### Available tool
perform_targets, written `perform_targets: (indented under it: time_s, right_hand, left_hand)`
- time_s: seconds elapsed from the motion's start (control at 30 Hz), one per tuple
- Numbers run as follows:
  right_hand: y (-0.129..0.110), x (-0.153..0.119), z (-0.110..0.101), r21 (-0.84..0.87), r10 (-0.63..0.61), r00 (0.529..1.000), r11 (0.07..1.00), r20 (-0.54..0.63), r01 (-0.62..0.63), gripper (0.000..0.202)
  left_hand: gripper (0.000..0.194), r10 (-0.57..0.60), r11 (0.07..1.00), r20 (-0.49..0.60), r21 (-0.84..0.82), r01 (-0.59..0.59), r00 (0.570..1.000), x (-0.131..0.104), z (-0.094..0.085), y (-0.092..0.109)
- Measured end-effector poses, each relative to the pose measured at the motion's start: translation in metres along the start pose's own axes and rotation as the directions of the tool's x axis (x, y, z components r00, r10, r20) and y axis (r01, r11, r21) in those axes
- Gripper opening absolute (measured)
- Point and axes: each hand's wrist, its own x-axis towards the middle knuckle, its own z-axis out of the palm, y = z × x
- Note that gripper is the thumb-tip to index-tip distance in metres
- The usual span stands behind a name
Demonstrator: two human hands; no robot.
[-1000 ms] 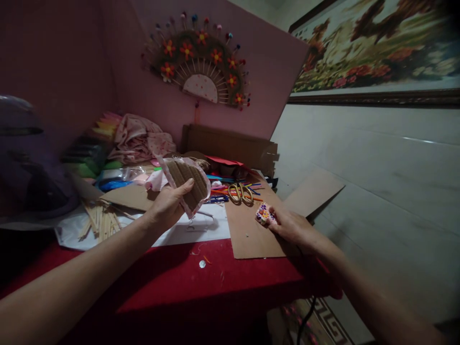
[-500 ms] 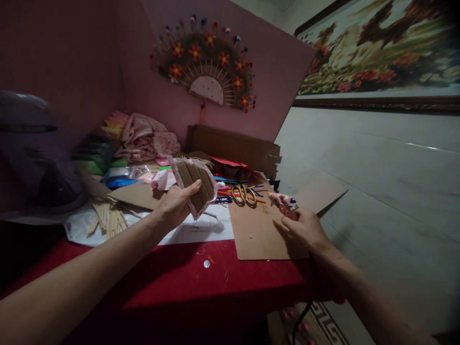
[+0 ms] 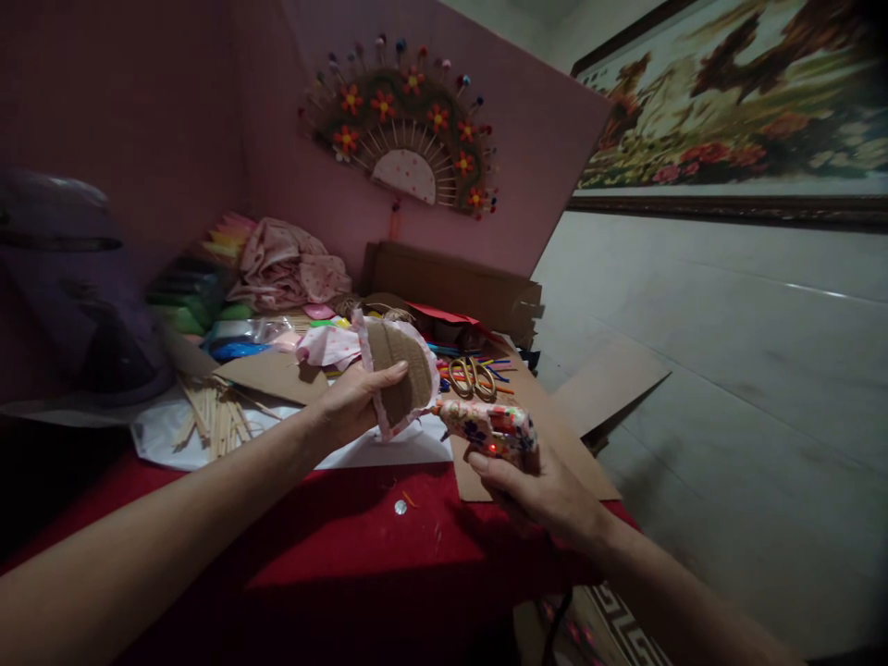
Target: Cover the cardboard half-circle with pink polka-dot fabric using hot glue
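My left hand [image 3: 357, 398] grips a half-round cardboard piece [image 3: 400, 365] edged with pink cloth, thumb on its bare brown face. In my right hand [image 3: 537, 486] is a floral-patterned hot glue gun [image 3: 486, 430] with a small red light lit. Its orange-tipped nozzle points left, close to the cloth edge of the cardboard; whether the two touch I cannot tell. Behind them lie gold-handled scissors [image 3: 472, 379] on a flat cardboard sheet [image 3: 555, 444]. A scrap of pink dotted cloth [image 3: 329, 347] rests just left of the held piece.
Wooden sticks [image 3: 215, 421] lie on white sheeting at the left of the red-covered table [image 3: 333, 527]. Crumpled pink cloth [image 3: 288, 264] and packets are piled behind. A decorated fan [image 3: 409, 129] is on the upright pink board. A dark cord hangs below my right hand.
My right hand has brought the glue gun leftward, from over the cardboard sheet to beside the held piece. The left hand has shifted slightly right and turned the piece a little.
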Motion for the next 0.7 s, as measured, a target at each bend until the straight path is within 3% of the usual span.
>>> perform_targets:
  time_s: [0.27, 0.7]
  right_hand:
    - [-0.007, 0.008, 0.011, -0.098, -0.096, 0.995, 0.991, -0.029, 0.093, 0.030]
    - [-0.006, 0.011, 0.009, -0.099, -0.069, 0.998, 0.993, -0.010, 0.068, 0.021]
  left_hand:
    - [0.016, -0.046, 0.998, 0.038, 0.039, 0.045, 0.998, -0.003, 0.003, 0.000]
    - [0.021, -0.024, 0.998, 0.095, 0.053, 0.019, 0.995, 0.000, -0.003, -0.003]
